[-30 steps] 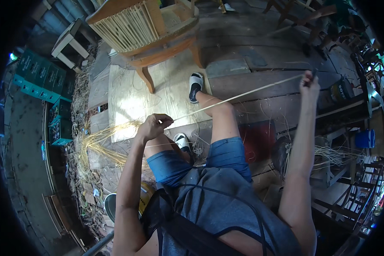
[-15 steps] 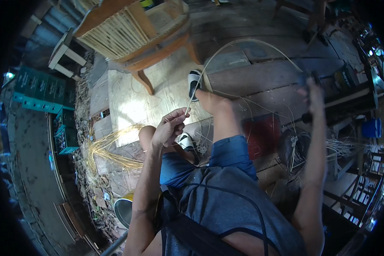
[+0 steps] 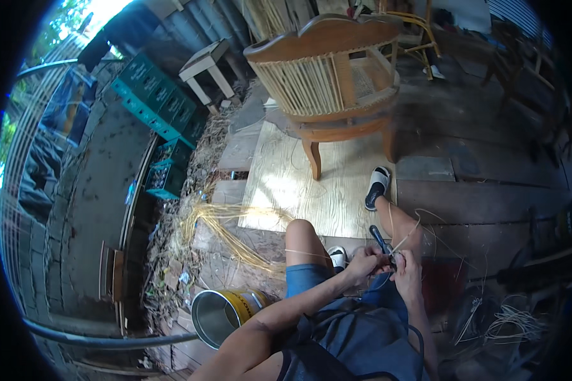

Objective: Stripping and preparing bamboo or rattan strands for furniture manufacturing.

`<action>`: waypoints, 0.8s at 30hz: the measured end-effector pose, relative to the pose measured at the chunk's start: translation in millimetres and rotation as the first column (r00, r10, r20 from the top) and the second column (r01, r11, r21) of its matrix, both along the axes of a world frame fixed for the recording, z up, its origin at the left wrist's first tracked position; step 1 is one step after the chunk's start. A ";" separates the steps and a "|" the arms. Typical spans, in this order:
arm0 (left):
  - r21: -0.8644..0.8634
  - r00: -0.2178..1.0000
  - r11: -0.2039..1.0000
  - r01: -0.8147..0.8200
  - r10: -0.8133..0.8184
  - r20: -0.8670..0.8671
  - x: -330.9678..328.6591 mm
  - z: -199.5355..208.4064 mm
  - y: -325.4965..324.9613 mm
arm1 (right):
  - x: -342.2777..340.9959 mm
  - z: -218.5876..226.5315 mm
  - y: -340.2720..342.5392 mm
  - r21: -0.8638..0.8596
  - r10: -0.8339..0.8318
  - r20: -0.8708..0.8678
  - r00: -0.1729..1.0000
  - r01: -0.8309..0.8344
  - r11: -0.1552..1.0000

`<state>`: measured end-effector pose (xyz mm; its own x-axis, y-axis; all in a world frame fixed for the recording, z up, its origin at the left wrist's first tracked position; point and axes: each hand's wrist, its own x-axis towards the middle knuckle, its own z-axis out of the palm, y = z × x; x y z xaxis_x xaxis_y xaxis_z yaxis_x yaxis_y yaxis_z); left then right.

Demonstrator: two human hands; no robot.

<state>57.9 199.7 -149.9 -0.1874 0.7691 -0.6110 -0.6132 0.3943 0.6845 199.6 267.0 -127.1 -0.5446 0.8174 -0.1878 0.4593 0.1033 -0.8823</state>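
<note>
In front of my lap both hands meet. My left hand (image 3: 365, 262) is closed, its fingertips pinching a thin pale cane strand (image 3: 405, 237), which rises and curls over beside my raised knee. My right hand (image 3: 408, 274) is closed around the lower part of a dark-handled tool (image 3: 378, 235); its handle sticks up between the hands, and the working end is hidden by fingers. Beyond my feet stands a wooden chair (image 3: 356, 130), its back strung with upright pale strands. A bundle of golden strands (image 3: 225, 244) lies on the floor to my left.
A yellow bucket (image 3: 246, 305) stands by my left elbow. Green crates (image 3: 152, 95) are stacked far left, near a small wooden stool (image 3: 204, 63). A pale wood-grain sheet (image 3: 279, 171) lies under the chair. Coiled white strands (image 3: 513, 322) rest at my right.
My right hand came in from far right, bringing the dark tool beside my left hand. The strand's wide arc has collapsed into a small curl. My view swung left.
</note>
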 end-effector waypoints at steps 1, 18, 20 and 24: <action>-0.046 0.998 0.997 -0.070 0.069 -0.015 0.8 6.4 -1.1 | -5.8 6.0 0.2 -0.063 0.034 -0.011 0.999 -0.034 0.997; -0.028 0.896 0.950 0.312 -0.304 -0.323 -27.4 52.4 -36.3 | 1.5 34.0 31.2 -0.136 0.146 -0.107 0.983 -0.160 0.978; 0.010 0.897 0.949 0.316 -0.295 -0.330 -22.1 53.9 -31.4 | 2.9 41.3 26.4 -0.101 0.212 -0.074 0.974 -0.219 0.970; 0.146 0.900 0.941 0.306 -0.235 -0.367 -16.1 58.5 -32.1 | -4.0 35.2 3.2 0.178 0.279 -0.025 0.960 -0.270 0.946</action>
<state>41.8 167.7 -91.4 -0.1238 0.9166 -0.3802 -0.2183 0.3486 0.9115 195.6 270.1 -91.9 -0.7573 0.6526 -0.0254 0.3482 0.3707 -0.8610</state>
